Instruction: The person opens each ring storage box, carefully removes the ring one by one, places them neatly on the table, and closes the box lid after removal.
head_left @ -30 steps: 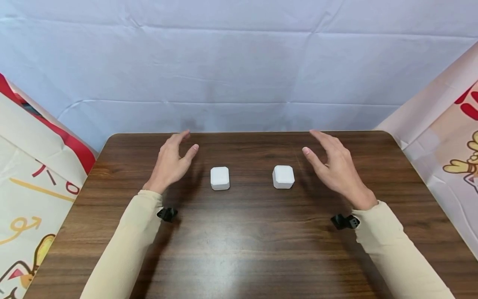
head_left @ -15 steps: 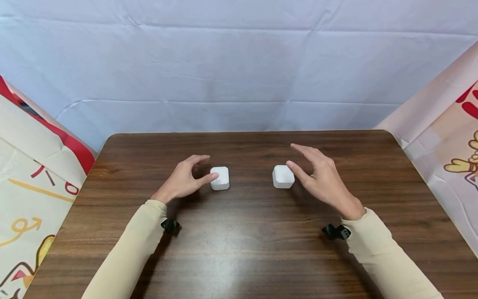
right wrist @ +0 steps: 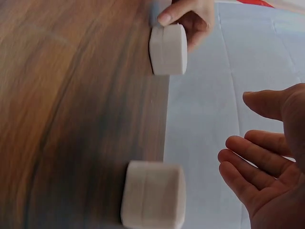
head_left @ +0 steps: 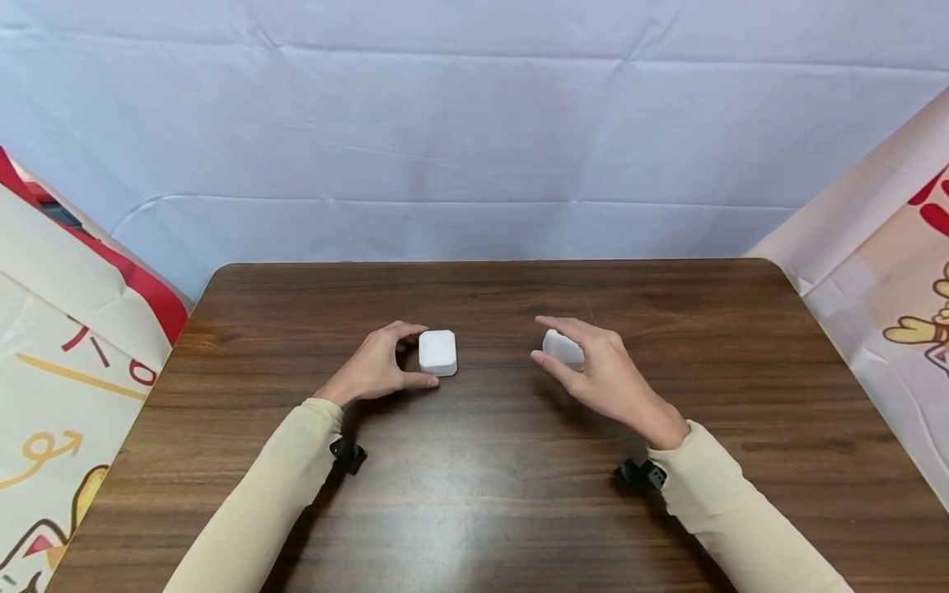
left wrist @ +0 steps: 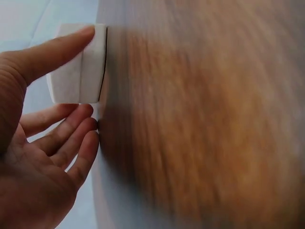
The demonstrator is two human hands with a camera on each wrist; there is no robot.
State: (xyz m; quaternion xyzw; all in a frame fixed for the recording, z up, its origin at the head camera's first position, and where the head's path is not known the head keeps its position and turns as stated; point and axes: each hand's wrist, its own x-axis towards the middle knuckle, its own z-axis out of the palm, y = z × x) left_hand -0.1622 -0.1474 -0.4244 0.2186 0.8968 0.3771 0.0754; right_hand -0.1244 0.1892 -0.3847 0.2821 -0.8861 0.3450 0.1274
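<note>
Two small white blocks with bevelled corners and a seam round the sides sit on the brown wooden table (head_left: 474,461). At the left block (head_left: 437,350), my left hand (head_left: 378,362) is spread round the left side, thumb along the front and fingertips near the back left corner. In the left wrist view its thumb (left wrist: 52,55) overlaps the block (left wrist: 66,86), and the other fingers are loosely bent beside it. My right hand (head_left: 593,362) reaches over the right block (head_left: 561,347), partly hiding it, with thumb and fingers apart. The right wrist view shows a gap between that hand (right wrist: 267,157) and the block (right wrist: 155,195).
Pale cloth (head_left: 474,148) hangs behind the table's far edge. Printed cloth with cartoon figures hangs at the left (head_left: 74,395) and right (head_left: 912,313). Small black cameras sit on the left wrist (head_left: 347,455) and right wrist (head_left: 639,475).
Both hands have come inward and toward the table's front, the left to its block's side and the right over its block. The two blocks have stayed in place.
</note>
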